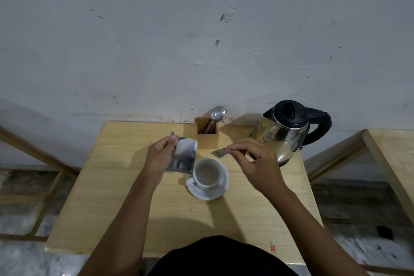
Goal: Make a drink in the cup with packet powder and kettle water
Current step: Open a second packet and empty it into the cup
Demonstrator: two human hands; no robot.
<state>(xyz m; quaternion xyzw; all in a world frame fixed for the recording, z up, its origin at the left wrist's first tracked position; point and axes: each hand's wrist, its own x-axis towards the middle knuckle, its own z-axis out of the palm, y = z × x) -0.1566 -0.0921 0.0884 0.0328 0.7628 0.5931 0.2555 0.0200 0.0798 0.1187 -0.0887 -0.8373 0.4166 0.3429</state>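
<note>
A white cup (207,173) stands on a white saucer (221,188) in the middle of the wooden table (112,186); its inside looks pale and I cannot tell what it holds. My left hand (160,155) pinches a silver packet (183,157) by its top corner, just left of the cup. My right hand (257,161) holds a small torn-off strip (220,153) above the cup's far rim. A steel kettle (282,132) with a black lid and handle stands at the back right, behind my right hand.
A wooden holder (207,135) with spoons (216,114) stands at the table's back edge against the white wall. A second wooden table (394,154) is at the right. Wooden frame rails (40,157) run at the left.
</note>
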